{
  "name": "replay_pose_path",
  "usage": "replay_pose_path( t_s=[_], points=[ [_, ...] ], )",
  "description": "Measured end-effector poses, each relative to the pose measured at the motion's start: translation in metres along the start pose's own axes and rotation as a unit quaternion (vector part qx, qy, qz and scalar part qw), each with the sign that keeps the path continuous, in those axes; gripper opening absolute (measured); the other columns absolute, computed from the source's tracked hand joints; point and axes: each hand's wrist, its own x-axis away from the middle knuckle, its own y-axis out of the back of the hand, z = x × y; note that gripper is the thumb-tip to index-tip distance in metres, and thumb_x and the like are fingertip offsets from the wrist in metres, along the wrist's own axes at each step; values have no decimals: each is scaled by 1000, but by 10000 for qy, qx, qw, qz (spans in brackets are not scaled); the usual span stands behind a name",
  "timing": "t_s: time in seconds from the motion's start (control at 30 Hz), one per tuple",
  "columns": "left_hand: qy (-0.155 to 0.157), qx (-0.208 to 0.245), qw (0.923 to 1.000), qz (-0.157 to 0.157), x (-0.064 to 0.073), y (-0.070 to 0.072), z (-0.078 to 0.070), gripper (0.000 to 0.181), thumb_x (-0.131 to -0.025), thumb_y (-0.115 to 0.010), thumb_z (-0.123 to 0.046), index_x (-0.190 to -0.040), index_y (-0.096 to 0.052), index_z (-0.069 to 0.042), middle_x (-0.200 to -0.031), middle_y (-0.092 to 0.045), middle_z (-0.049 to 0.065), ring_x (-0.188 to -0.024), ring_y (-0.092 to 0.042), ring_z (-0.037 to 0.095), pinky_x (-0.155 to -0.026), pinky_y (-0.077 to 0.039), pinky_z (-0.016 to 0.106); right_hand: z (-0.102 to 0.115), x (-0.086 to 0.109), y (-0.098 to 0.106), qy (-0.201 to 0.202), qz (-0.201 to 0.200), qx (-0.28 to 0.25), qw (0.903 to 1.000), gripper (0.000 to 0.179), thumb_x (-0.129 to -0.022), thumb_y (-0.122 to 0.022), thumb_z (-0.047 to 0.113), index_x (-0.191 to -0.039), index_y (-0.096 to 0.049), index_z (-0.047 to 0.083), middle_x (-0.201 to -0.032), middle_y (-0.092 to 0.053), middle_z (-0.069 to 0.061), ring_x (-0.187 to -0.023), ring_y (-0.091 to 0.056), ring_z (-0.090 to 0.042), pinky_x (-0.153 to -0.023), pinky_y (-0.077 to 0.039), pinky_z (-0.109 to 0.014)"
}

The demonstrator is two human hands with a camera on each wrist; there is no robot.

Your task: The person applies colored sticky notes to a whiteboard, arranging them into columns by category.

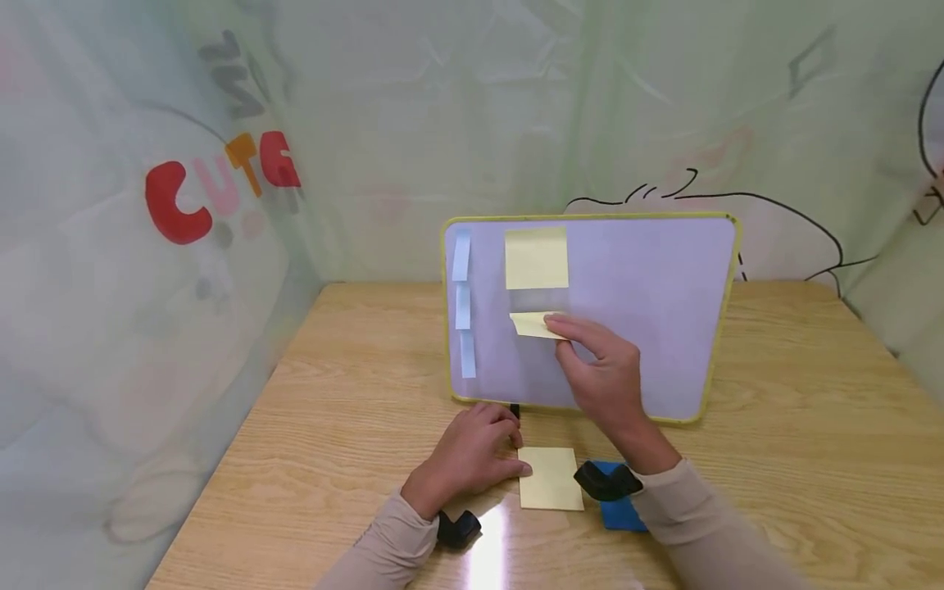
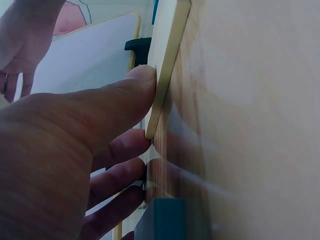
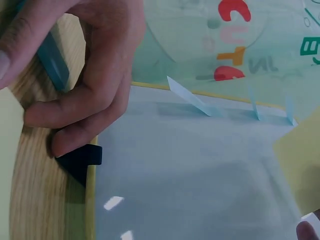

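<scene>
My right hand pinches a yellow sticky note by its right side, in front of the whiteboard. In the right wrist view this sticky note stands at the right edge, with a fingertip below it. My left hand rests on the table beside a pad of yellow sticky notes. Its thumb touches the left side of the pad, and the other fingers are loosely bent near the pad's corner. Another yellow sticky note is stuck on the board above the pinched one.
Three narrow light-blue sticky strips run down the board's left side. A blue pad lies partly under my right wrist. The board stands tilted on the wooden table, and a patterned curtain hangs behind.
</scene>
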Motion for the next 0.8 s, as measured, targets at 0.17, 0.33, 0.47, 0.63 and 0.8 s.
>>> replay_pose_path(
  t_s=[0.17,0.33,0.47,0.63,0.8],
  points=[
    [-43,-5,10000,-38,1,-3,-1,30,-81,-79,-52,-93,-73,-25,-117,-63,-10,-114,-56,13,-94,-45,33,-6,-2,-7,420,-66,-74,9991,33,-77,-67,-22,-102,-78,-3,-108,-74,-15,-104,-68,-35,-93,-48,-19],
    [-75,-26,9999,-107,1,-4,-1,30,-81,-80,-51,-92,-73,-25,-116,-63,-10,-113,-56,13,-93,-45,32,-8,-3,-10,652,-30,69,9978,34,-78,-68,-20,-105,-77,-3,-110,-73,-14,-107,-68,-33,-96,-47,-19],
    [-68,-55,9999,-135,1,-4,0,30,-80,-80,-52,-92,-73,-25,-115,-63,-11,-113,-56,12,-92,-45,32,-10,-4,-13,858,-15,253,9960,33,-81,-68,-18,-108,-76,-3,-114,-72,-13,-110,-68,-32,-99,-46,-22],
    [-57,-82,9998,-142,0,-4,1,30,-80,-80,-51,-93,-73,-25,-115,-63,-11,-113,-55,12,-91,-46,32,-14,-4,-18,1027,-50,426,9938,31,-82,-68,-15,-110,-76,-3,-116,-72,-13,-111,-67,-32,-101,-45,-25],
    [-48,-100,9998,-168,0,-4,2,30,-80,-80,-52,-93,-73,-25,-115,-63,-11,-112,-55,12,-91,-45,32,-18,-1,-21,1238,-74,630,9903,29,-83,-69,-12,-111,-75,-4,-118,-71,-15,-112,-67,-33,-102,-44,-26]
  ],
)
